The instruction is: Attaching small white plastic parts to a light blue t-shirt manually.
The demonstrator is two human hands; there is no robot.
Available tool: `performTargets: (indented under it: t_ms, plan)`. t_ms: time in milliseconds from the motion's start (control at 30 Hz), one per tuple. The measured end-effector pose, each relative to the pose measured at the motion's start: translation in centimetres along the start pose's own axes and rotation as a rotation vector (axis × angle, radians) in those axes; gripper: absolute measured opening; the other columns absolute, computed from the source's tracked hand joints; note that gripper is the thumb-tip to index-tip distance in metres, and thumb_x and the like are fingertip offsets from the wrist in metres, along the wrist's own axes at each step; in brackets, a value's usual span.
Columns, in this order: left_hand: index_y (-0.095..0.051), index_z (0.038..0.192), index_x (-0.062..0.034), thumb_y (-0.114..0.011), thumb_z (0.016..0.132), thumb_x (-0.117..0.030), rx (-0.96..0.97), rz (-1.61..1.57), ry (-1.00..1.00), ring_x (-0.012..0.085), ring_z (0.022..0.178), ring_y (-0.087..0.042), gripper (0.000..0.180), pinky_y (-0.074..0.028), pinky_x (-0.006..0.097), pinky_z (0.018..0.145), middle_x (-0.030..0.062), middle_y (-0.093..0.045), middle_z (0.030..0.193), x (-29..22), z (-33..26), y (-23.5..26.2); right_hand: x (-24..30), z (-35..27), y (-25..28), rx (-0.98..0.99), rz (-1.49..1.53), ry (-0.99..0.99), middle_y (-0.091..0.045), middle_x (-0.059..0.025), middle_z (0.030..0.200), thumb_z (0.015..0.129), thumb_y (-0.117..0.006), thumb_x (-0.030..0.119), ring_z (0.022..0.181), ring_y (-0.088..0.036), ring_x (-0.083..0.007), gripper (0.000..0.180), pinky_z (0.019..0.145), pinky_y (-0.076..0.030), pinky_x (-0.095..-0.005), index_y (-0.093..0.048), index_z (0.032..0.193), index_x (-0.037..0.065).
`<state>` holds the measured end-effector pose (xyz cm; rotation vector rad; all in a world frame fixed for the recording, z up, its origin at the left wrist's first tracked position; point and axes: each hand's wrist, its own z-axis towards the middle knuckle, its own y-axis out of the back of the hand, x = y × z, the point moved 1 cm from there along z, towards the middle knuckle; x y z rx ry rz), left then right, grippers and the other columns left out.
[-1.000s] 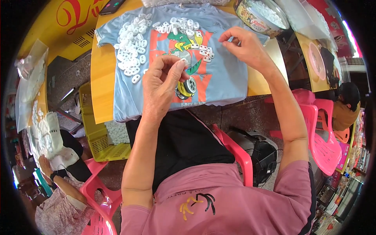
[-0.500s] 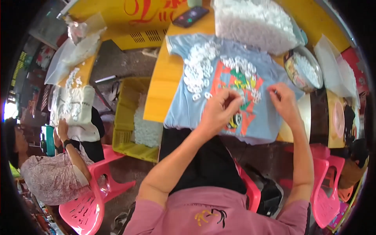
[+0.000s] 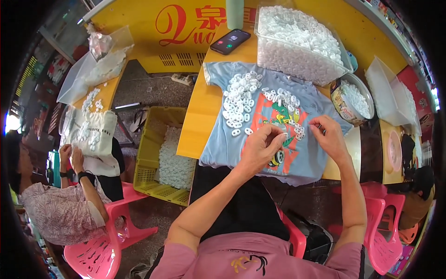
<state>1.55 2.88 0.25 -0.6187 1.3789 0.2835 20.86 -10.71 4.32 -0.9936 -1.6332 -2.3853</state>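
Note:
A light blue T-shirt (image 3: 241, 144) with an orange print lies spread on the yellow table (image 3: 197, 121). Several small white plastic pieces (image 3: 239, 97) are heaped on its left half, a smaller cluster (image 3: 288, 100) near its middle. My left hand (image 3: 260, 149) is above the shirt's print with fingers pinched on a small white piece. My right hand (image 3: 327, 135) hovers beside it, fingertips pinched on another small white piece next to a few loose ones.
A clear bin (image 3: 297, 42) full of white pieces, a phone (image 3: 230, 41) and a round tin (image 3: 353, 100) stand beyond the shirt. A yellow crate (image 3: 162, 156) sits on the floor at left. Another person (image 3: 60, 204) on a pink chair works at left.
The view has swung so the table sits further right and more of the room shows. Both hands stay over the shirt's print, close together, still pinching small pieces.

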Motion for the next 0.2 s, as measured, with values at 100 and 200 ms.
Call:
performTargets:
  t_ms: [100, 200]
  plan:
    - [-0.058, 0.099, 0.0000, -0.062, 0.095, -0.015, 0.005, 0.175, 0.024, 0.0077, 0.072, -0.061, 0.016, -0.049, 0.023, 0.065, 0.0029, -0.062, 0.077, -0.11, 0.16, -0.05, 0.38, -0.14, -0.04, -0.034, 0.008, -0.007, -0.063, -0.0107, 0.084, 0.086, -0.066, 0.006, 0.068, -0.060, -0.0204, 0.010, 0.061, -0.046, -0.0306, -0.065, 0.094, 0.000]
    - [-0.058, 0.099, 0.0002, -0.063, 0.094, -0.015, 0.003, 0.242, 0.094, 0.0082, 0.072, -0.061, 0.017, -0.050, 0.023, 0.066, 0.0038, -0.062, 0.079, -0.47, 0.43, -0.29, 0.86, -0.48, 0.22, -0.110, 0.045, -0.013, -0.064, -0.0093, 0.085, 0.088, -0.064, 0.006, 0.070, -0.062, -0.0189, 0.008, 0.060, -0.046, -0.0291, -0.065, 0.093, 0.000]
